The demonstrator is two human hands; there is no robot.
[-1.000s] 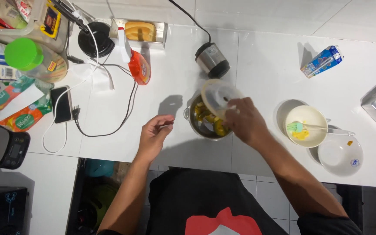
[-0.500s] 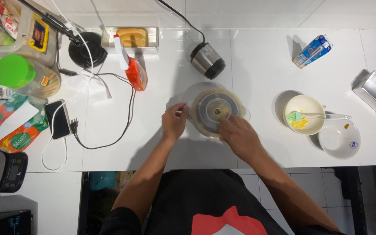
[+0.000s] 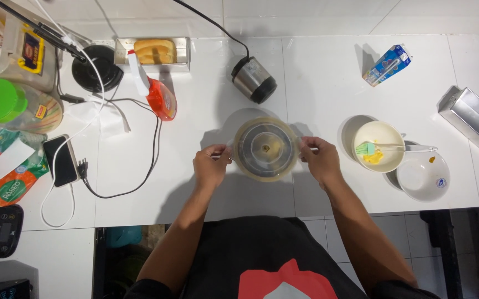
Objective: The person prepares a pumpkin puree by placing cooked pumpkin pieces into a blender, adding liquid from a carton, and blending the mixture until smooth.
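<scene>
1. Head view, looking straight down: a person in a black shirt stands at a white tiled counter (image 3: 328,88), both forearms reaching forward and angling slightly inward toward a round metal pot (image 3: 265,148) near the counter's front edge.

2. A translucent plastic lid (image 3: 265,149) sits flat over the pot, covering its mouth; something yellowish shows faintly through the centre.

3. Left hand (image 3: 210,164) rests at the pot's left side, fingers curled and pinched at the lid's rim or the small handle there; which of the two cannot be told.

4. Right hand (image 3: 319,159) mirrors it on the right side, fingers bent inward and gripping the lid's edge, the back of the hand facing up.

5. Just right of the pot stands a cream bowl (image 3: 379,145) with a green silicone brush (image 3: 368,148) lying in yellow residue; a white bowl (image 3: 425,176) touches it on the far side.

6. Behind the pot lies a steel blender base (image 3: 254,80) with a black cord. An orange spray bottle (image 3: 159,97) lies to the left, a small blue carton (image 3: 386,65) to the right, and a metal loaf tin (image 3: 472,122) at the counter's right end.
</scene>
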